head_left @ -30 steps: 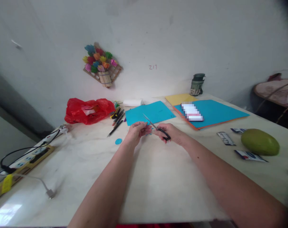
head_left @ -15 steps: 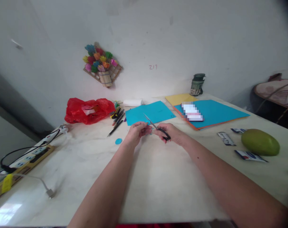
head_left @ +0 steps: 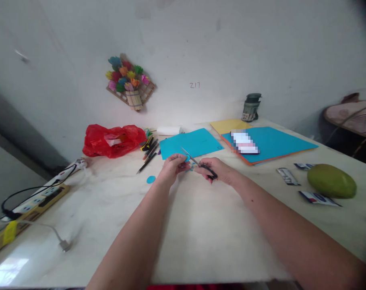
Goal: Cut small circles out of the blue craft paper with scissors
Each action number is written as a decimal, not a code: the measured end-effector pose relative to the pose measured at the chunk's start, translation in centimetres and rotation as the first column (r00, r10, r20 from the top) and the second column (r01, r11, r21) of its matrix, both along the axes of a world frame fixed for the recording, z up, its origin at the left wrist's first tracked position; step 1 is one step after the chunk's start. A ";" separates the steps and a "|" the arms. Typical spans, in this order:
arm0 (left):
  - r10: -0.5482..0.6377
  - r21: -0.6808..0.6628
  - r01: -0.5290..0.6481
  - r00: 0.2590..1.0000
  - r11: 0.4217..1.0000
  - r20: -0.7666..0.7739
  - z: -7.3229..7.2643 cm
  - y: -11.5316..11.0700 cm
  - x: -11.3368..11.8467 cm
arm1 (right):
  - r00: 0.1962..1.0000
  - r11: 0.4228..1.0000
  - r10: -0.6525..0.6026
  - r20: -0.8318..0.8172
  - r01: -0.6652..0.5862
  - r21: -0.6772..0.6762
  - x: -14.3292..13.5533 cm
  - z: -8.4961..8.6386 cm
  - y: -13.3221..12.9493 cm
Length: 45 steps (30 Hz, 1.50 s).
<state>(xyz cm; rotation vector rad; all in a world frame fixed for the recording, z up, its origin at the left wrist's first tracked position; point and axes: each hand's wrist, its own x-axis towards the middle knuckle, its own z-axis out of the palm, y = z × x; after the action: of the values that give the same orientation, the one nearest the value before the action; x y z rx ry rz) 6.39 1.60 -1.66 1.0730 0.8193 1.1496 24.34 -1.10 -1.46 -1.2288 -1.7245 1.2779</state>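
Observation:
Between the thumb and fingers of my left hand (head_left: 174,167) is a small piece of blue paper (head_left: 187,158), partly hidden by the fingertips. My right hand (head_left: 212,167) grips black-handled scissors (head_left: 207,170), whose blades point up and left, close beside that piece. Small blue scraps (head_left: 191,168) lie on the table between my hands. To the left of my left wrist rests a blue paper disc (head_left: 151,179). Beyond both hands is a blue sheet (head_left: 190,143) with a small circle drawn near its right corner.
A red plastic bag (head_left: 114,141) and several pens (head_left: 146,163) lie at the left back. Coloured sheets (head_left: 279,139) carry a phone (head_left: 245,142) at the right, near a green fruit (head_left: 331,181) and small packets (head_left: 288,176). A power strip (head_left: 38,201) runs along the left edge.
The scissor blades have shifted slightly down and left and look a little further apart. The blue piece in my left hand has tilted slightly; more scraps show between the hands.

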 end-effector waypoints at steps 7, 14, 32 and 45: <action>-0.010 0.017 0.009 1.000 1.000 0.025 -0.1 -0.1 0.2 | 1.000 1.000 -0.007 -0.021 0.008 0.003 0.0 0.1 -0.1; -0.004 0.011 0.003 0.999 1.000 0.034 0.1 -0.2 0.2 | 0.999 1.000 -0.014 -0.037 0.014 -0.001 -0.1 0.4 -0.3; -0.025 0.006 0.025 0.999 1.000 0.042 0.1 -0.2 0.2 | 0.998 1.000 -0.024 -0.055 0.024 -0.009 -0.2 0.8 -0.5; -0.025 -0.003 0.025 0.999 1.000 0.041 0.1 -0.2 0.2 | 0.997 0.999 -0.037 -0.068 0.036 -0.014 -0.4 0.9 -0.6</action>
<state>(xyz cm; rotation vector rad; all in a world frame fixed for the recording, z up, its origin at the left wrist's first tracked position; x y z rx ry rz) 6.61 1.43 -1.52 1.0508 0.7736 1.1450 23.90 -1.65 -0.61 -1.2052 -1.6406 1.2968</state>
